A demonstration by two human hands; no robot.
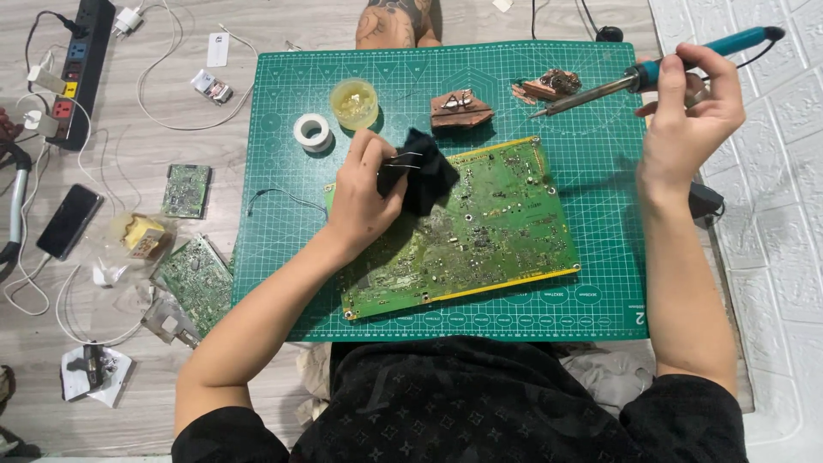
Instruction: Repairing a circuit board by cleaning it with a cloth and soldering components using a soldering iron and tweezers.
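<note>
Left hand: closed on thin metal tweezers and a small black cloth-like piece, held over the upper left corner of the board.
Right hand: fingers wrapped around the teal handle of a pen-type soldering iron; raised at the right edge of the mat, tip pointing left, well apart from the board.
Board: large green rectangular printed circuit board with yellow edging, lying flat and slightly tilted in the middle of the mat, component side up.
Mat: green gridded cutting mat, laid on a grey wood-look floor.
Supplies on mat: white spool of solder wire beside a round yellowish tub of flux paste, both just above the left hand.
Removed parts: two brown copper-coloured scrap pieces near the top centre of the mat, a third near the iron's tip.
Off the mat, left: two smaller green circuit boards, a black phone, a black power strip with plugs and white cables.
Progress, judged: work on the board appears mid-course; the iron is lifted away and no joint is touched at this moment. Most components look to be on the board. Whether the spot under the cloth is finished cannot be told.
</note>
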